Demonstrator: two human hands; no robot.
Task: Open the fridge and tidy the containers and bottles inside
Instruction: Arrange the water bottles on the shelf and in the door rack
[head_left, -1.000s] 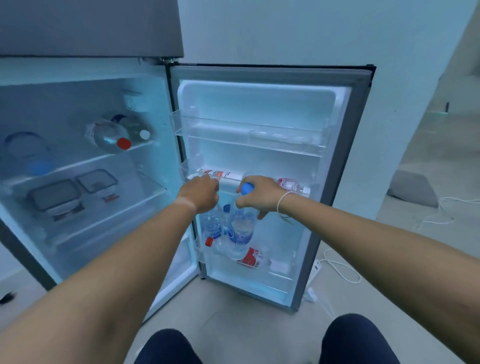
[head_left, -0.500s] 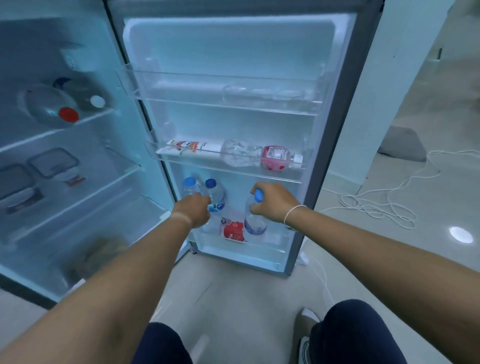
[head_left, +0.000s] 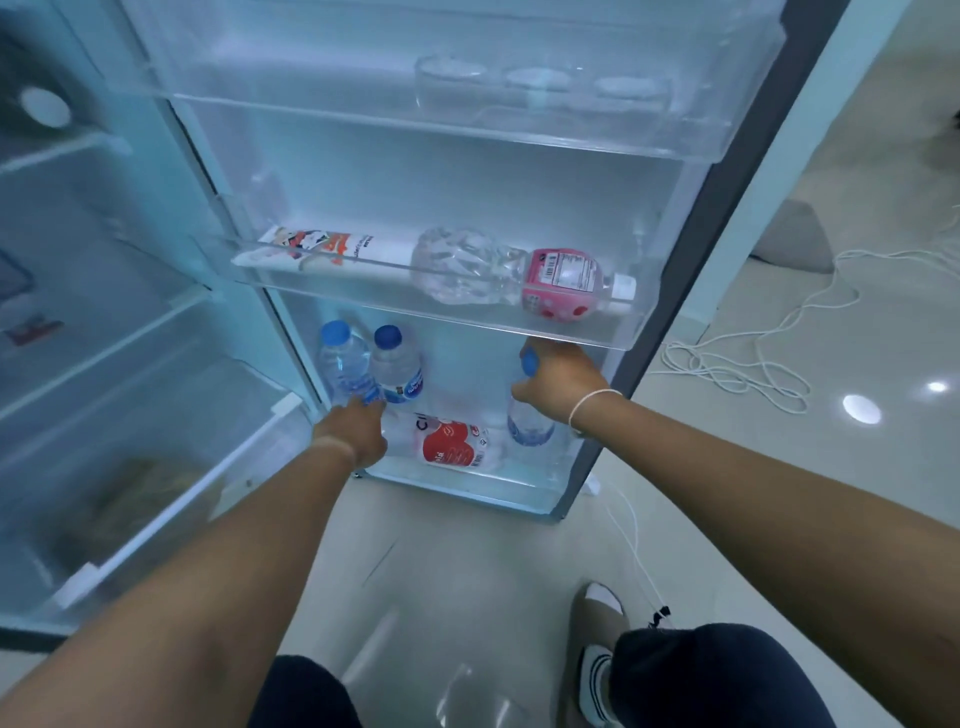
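Evidently to stand it upright, the right hand (head_left: 558, 382) grips a blue-capped bottle (head_left: 530, 423) by its neck; the left hand (head_left: 356, 428) reaches low in the door rack (head_left: 467, 480), its grip unclear.

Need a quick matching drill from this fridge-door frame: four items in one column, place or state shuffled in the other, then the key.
Items
1. pink-label bottle
2. red-label bottle
3. bottle in right hand
4. pair of blue-cap bottles

Place or state
A. upright at the left of the bottom door bin
B. gripped near its blue cap
C. lying on its side in the middle door shelf
D. lying on its side in the bottom door bin

Pairs: 1-C, 2-D, 3-B, 4-A
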